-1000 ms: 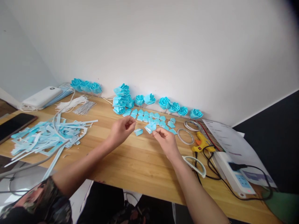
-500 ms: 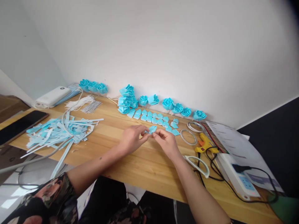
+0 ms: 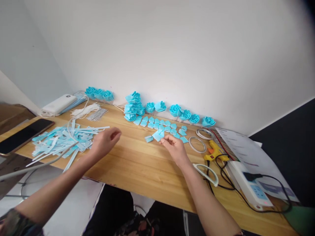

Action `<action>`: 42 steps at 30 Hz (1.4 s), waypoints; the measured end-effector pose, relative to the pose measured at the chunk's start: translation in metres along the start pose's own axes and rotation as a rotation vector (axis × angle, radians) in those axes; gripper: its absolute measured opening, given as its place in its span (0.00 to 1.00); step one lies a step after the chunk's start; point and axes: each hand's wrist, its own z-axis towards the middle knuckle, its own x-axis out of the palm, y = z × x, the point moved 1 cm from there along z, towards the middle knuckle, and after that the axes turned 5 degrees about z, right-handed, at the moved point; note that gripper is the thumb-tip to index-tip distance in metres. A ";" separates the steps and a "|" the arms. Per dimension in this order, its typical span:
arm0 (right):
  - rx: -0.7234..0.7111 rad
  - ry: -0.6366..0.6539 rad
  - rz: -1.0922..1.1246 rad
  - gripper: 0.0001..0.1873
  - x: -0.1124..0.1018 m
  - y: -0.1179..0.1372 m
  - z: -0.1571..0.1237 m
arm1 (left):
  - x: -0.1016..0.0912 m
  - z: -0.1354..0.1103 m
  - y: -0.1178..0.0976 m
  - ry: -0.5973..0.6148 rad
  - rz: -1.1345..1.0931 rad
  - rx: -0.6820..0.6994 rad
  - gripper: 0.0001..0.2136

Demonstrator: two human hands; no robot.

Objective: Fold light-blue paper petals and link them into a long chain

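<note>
My right hand (image 3: 174, 147) pinches a light-blue petal piece (image 3: 158, 134) by its lower right edge, just above the table. At that piece's left side is a small folded blue piece (image 3: 149, 139); whether the two are joined I cannot tell. My left hand (image 3: 106, 141) is apart from it, over the right edge of the pile of pale-blue and white strips (image 3: 66, 137). Its fingers are curled together, and anything between them is too small or hidden to see. Rows of cut blue petals (image 3: 156, 123) lie behind my right hand.
Blue flowers (image 3: 175, 110) line the wall. At right are tape rolls (image 3: 197, 144), a yellow glue gun (image 3: 216, 152), a white-rimmed oval object (image 3: 206, 174), a power strip (image 3: 253, 186) and cables. A phone (image 3: 26, 136) and power bank (image 3: 59, 104) lie at left.
My left hand has let go of the blue petal piece and moved left to the strip pile. My right hand still holds the piece, which now shows more fully.
</note>
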 end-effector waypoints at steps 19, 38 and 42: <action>0.022 0.090 -0.014 0.11 0.003 -0.001 -0.002 | 0.053 0.023 -0.077 0.424 -0.814 -0.033 0.18; -0.008 -0.126 0.096 0.12 -0.016 0.000 0.006 | 0.053 0.042 -0.087 0.457 -0.537 0.096 0.19; 0.027 -0.250 0.219 0.12 -0.022 0.001 0.009 | 0.053 0.060 -0.069 0.342 -0.045 0.120 0.19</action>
